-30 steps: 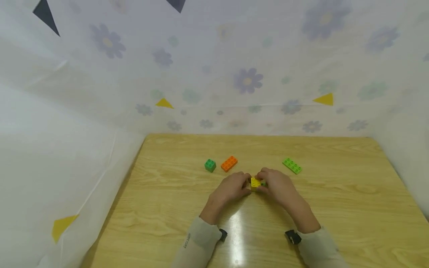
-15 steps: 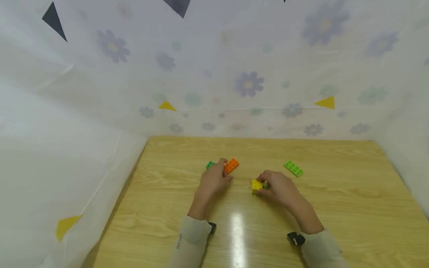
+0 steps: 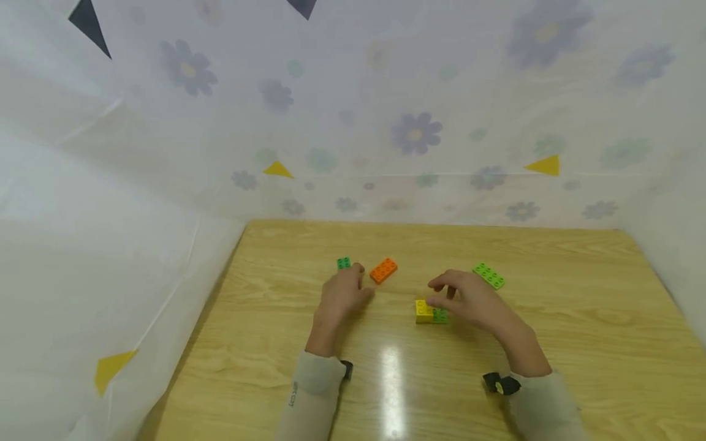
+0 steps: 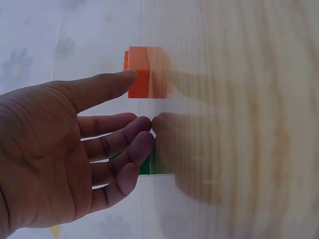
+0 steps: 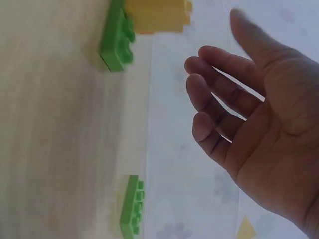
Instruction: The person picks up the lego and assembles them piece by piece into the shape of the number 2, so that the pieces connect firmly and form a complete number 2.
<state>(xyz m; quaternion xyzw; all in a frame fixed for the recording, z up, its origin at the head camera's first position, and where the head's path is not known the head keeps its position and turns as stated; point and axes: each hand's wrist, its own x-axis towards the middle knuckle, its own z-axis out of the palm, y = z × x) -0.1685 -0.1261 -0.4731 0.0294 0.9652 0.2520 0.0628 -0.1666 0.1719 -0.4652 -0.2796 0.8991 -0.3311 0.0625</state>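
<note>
A yellow toy brick (image 3: 423, 312) sits on one end of a green brick (image 3: 440, 316) on the table; the right wrist view shows the yellow brick (image 5: 157, 15) joined to the green brick's (image 5: 112, 42) studded side. Just above them my right hand (image 3: 473, 298) hovers with bent, loose fingers, holding nothing. My left hand (image 3: 339, 296) is beside a dark green brick (image 3: 343, 263), partly covering it. In the left wrist view that brick (image 4: 145, 167) shows behind the loosely bent fingers; whether they touch it I cannot tell. An orange brick (image 3: 383, 270) lies right of this hand.
A flat light green brick (image 3: 488, 275) lies beyond my right hand. The wooden table (image 3: 254, 331) ends at a white flowered sheet (image 3: 353, 147) at the back, and another white sheet hangs along the left side.
My left hand has left the yellow brick and moved left to the dark green brick. My right hand has let go of the yellow brick and risen slightly to the right.
</note>
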